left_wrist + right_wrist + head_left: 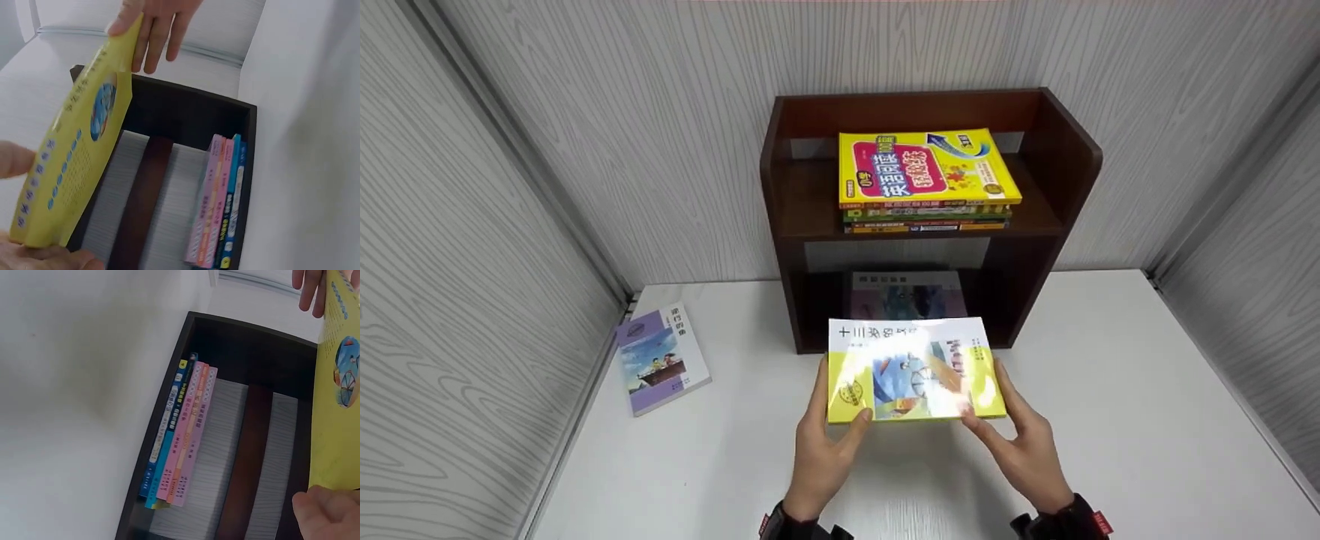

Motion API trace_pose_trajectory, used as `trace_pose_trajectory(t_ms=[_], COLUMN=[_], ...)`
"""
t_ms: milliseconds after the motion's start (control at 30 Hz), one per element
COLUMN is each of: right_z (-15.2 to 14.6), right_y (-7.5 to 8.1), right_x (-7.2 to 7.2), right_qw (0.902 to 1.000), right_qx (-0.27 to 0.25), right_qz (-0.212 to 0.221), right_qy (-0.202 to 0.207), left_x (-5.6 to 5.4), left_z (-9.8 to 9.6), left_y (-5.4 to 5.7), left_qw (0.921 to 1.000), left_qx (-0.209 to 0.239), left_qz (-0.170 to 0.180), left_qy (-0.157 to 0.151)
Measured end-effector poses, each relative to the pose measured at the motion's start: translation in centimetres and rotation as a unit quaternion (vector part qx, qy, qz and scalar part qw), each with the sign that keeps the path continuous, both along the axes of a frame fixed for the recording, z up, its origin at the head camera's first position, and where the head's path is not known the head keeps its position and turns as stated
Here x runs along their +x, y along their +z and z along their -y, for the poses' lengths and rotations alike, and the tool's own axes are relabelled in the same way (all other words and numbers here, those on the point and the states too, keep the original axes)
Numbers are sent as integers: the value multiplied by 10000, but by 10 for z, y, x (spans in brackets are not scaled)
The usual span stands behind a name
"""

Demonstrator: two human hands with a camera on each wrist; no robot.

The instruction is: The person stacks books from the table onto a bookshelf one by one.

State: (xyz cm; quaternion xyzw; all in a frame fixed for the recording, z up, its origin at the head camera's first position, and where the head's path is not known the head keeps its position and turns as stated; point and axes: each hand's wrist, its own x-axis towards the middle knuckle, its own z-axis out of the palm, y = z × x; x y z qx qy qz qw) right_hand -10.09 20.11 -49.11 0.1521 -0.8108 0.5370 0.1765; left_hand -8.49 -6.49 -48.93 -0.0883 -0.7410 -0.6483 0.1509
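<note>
My left hand (pixel 820 461) and right hand (pixel 1029 456) grip a yellow and white paperback book (pixel 919 367) at its two sides. Both thumbs lie at the near edge of its cover, which faces up and shows a glossy picture. The book is held in front of a dark brown two-tier bookshelf (pixel 922 238). In the left wrist view, the book's yellow spine and back cover (pixel 84 152) show. Behind the held book, on the lower tier, lies a book with a greyish cover (pixel 907 289), partly hidden.
A stack of books topped by a yellow workbook (pixel 926 166) lies on the upper tier. A purple and white book (pixel 662 358) lies flat on the white table (pixel 720 465) at the left, beside the grey wood-grain wall (pixel 495 300).
</note>
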Motion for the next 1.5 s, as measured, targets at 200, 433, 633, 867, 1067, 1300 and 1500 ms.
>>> trace_pose_trajectory(t_ms=[200,433,633,867,1067,1300,1500], right_z=[-1,-6,-11,-15,-18,-20,-24], right_y=[27,55,79,104,127,147,156], right_x=[0,-1,-9,-31,-55,-88,-108], right_qw=[9989,9976,9938,9877,9873,9940,9970], right_qx=[-107,-375,-441,-557,-484,229,720], right_qz=[-280,-401,-954,-1456,-1489,-1043,-300], right_qy=[-362,-425,-356,-129,-264,-239,3], left_x=[-3,-10,-24,-47,-79,-115,-138], left_z=[9,19,27,31,31,33,35], left_y=[25,49,73,104,125,143,156], left_qw=[9989,9954,9867,9756,9697,9618,9525], left_qx=[-214,-532,-819,-1177,-1415,-1856,-2510], left_qz=[-282,-702,-1329,-1809,-1918,-1971,-1724], left_qy=[-316,-384,-450,-392,-539,-398,-27])
